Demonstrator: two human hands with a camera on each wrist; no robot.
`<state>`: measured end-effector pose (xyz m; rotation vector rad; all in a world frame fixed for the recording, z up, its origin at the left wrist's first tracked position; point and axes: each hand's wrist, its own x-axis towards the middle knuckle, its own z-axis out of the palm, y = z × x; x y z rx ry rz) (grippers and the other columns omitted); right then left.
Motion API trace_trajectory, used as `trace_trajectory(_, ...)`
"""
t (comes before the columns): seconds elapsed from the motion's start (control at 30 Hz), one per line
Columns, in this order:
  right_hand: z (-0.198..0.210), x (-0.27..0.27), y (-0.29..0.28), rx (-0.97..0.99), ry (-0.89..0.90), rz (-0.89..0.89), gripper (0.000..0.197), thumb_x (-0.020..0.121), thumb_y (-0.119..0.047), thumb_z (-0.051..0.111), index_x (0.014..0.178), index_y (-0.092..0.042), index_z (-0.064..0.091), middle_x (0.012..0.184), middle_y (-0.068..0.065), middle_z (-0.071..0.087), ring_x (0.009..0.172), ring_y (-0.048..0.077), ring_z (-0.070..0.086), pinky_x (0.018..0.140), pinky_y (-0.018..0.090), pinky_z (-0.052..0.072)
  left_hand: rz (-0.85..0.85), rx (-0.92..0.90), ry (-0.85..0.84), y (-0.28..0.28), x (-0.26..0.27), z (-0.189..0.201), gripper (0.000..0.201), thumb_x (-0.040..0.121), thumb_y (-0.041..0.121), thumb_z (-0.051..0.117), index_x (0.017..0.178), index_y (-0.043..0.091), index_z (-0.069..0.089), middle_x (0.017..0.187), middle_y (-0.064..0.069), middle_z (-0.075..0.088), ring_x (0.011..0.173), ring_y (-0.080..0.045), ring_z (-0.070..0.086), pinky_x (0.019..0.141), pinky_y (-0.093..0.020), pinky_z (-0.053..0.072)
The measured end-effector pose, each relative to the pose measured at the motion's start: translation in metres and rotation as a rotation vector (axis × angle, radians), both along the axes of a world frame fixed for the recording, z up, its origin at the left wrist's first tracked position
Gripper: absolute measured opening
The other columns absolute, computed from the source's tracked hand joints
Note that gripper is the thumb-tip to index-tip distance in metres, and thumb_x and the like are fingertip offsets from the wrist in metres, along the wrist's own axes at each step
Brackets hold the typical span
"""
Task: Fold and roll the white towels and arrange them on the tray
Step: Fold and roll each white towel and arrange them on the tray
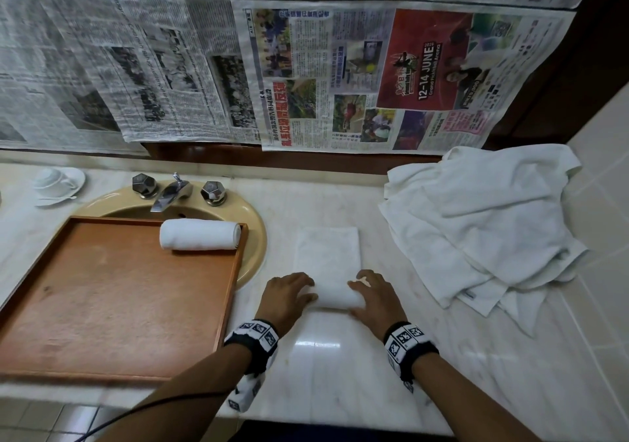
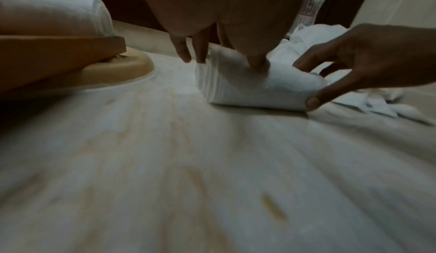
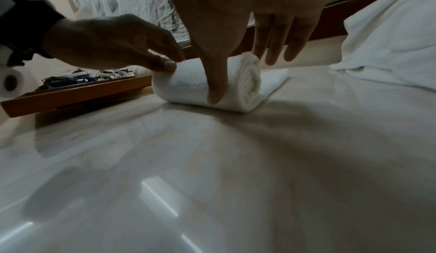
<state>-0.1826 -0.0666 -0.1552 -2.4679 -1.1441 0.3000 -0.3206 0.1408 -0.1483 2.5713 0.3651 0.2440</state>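
A folded white towel (image 1: 326,251) lies on the marble counter, and its near end is wound into a roll (image 1: 335,297) (image 2: 254,91) (image 3: 188,87). My left hand (image 1: 299,292) (image 2: 230,59) holds the roll's left end, thumb on the near side and fingers behind. At the right end my right hand (image 1: 364,292) (image 3: 243,74) grips it the same way. The wooden tray (image 1: 102,339) sits to the left, with one finished rolled towel (image 1: 200,234) in its far right corner.
A heap of loose white towels (image 1: 483,224) lies at the right against the tiled wall. The tray partly covers a beige sink (image 1: 253,234) with a chrome faucet (image 1: 172,193). A cup and saucer (image 1: 58,183) stand far left. Newspaper covers the wall.
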Motion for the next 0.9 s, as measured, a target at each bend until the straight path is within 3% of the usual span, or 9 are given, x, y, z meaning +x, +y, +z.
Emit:
trace_trajectory(0.1, -0.002, 0.001, -0.001, -0.019, -0.023, -0.004, 0.053, 0.074, -0.039, 0.078, 0.123, -0.026, 0.064, 0.121, -0.008, 0.056, 0.109, 0.018, 0.052, 0.094, 0.03, 0.038, -0.061, 0.122, 0.101, 0.007, -0.013, -0.012, 0.047, 0.083, 0.054, 0.064, 0.125, 0.034, 0.061, 0.136, 0.011, 0.057, 0.123, -0.018, 0.052, 0.1, -0.042, 0.04)
trace_trajectory(0.3, 0.014, 0.012, 0.004, -0.16, 0.129, -0.008, 0.059, 0.081, -0.053, 0.069, 0.133, -0.029, 0.054, 0.13, -0.01, 0.057, 0.119, 0.015, 0.048, 0.101, 0.028, 0.031, -0.062, -0.092, 0.199, 0.014, 0.004, 0.002, 0.06, 0.076, 0.014, 0.079, 0.131, 0.025, 0.059, 0.134, 0.006, 0.057, 0.122, -0.019, 0.049, 0.099, -0.024, 0.035)
trace_trajectory(0.37, 0.019, 0.015, 0.002, -0.192, 0.232, -0.033, 0.063, 0.079, -0.053, 0.072, 0.134, -0.028, 0.053, 0.129, -0.006, 0.058, 0.117, 0.016, 0.051, 0.102, 0.031, 0.036, -0.057, -0.171, 0.263, 0.019, 0.005, 0.005, 0.062, 0.075, 0.02, 0.081, 0.132, 0.027, 0.058, 0.133, 0.006, 0.055, 0.122, -0.016, 0.047, 0.099, -0.02, 0.032)
trace_trajectory(0.53, 0.013, 0.01, -0.02, -0.095, 0.479, -0.095, 0.067, 0.07, -0.061, 0.077, 0.121, -0.028, 0.048, 0.104, -0.008, 0.064, 0.082, 0.006, 0.06, 0.079, 0.023, 0.047, -0.163, -0.236, 0.404, 0.025, -0.01, 0.001, 0.061, 0.078, 0.038, 0.076, 0.135, 0.036, 0.055, 0.13, 0.011, 0.043, 0.114, -0.011, 0.05, 0.101, -0.025, 0.039)
trace_trajectory(0.63, 0.007, 0.005, -0.025, -0.02, 0.479, -0.154, 0.05, 0.071, -0.062, 0.074, 0.101, -0.031, 0.048, 0.076, -0.01, 0.062, 0.068, 0.002, 0.056, 0.071, 0.026, 0.048, -0.165, -0.273, 0.488, 0.025, -0.011, -0.001, 0.06, 0.083, 0.044, 0.07, 0.139, 0.037, 0.049, 0.128, 0.008, 0.04, 0.116, -0.015, 0.051, 0.104, -0.031, 0.04)
trace_trajectory(0.7, 0.011, 0.002, -0.021, 0.005, 0.414, -0.169, 0.035, 0.079, -0.053, 0.072, 0.095, -0.031, 0.05, 0.078, -0.011, 0.061, 0.073, 0.005, 0.057, 0.071, 0.026, 0.046, -0.178, -0.297, 0.555, 0.027, -0.003, 0.005, 0.059, 0.086, 0.043, 0.066, 0.141, 0.034, 0.048, 0.129, 0.003, 0.043, 0.121, -0.018, 0.049, 0.106, -0.033, 0.038)
trace_trajectory(0.8, 0.019, -0.003, -0.016, 0.063, 0.249, -0.087, 0.028, 0.081, -0.046, 0.072, 0.099, -0.032, 0.054, 0.101, -0.019, 0.055, 0.093, 0.003, 0.051, 0.075, 0.016, 0.039, -0.162, -0.386, 0.63, 0.025, 0.014, 0.019, 0.049, 0.09, 0.033, 0.064, 0.138, 0.025, 0.055, 0.123, -0.002, 0.049, 0.104, -0.022, 0.061, 0.081, -0.028, 0.054)
trace_trajectory(0.83, 0.018, -0.004, -0.016, 0.055, 0.216, -0.036, 0.035, 0.077, -0.048, 0.073, 0.103, -0.033, 0.054, 0.107, -0.021, 0.053, 0.097, 0.001, 0.049, 0.078, 0.016, 0.04, -0.139, -0.431, 0.64, 0.024, 0.018, 0.022, 0.046, 0.091, 0.029, 0.063, 0.136, 0.021, 0.057, 0.118, -0.002, 0.05, 0.097, -0.023, 0.063, 0.07, -0.027, 0.057)
trace_trajectory(0.9, 0.011, -0.005, -0.019, 0.024, 0.202, 0.019, 0.051, 0.069, -0.049, 0.077, 0.112, -0.031, 0.056, 0.112, -0.021, 0.051, 0.102, 0.002, 0.046, 0.087, 0.022, 0.044, -0.096, -0.483, 0.626, 0.024, 0.023, 0.023, 0.045, 0.091, 0.025, 0.063, 0.135, 0.015, 0.058, 0.115, -0.004, 0.054, 0.094, -0.025, 0.064, 0.064, -0.029, 0.059)
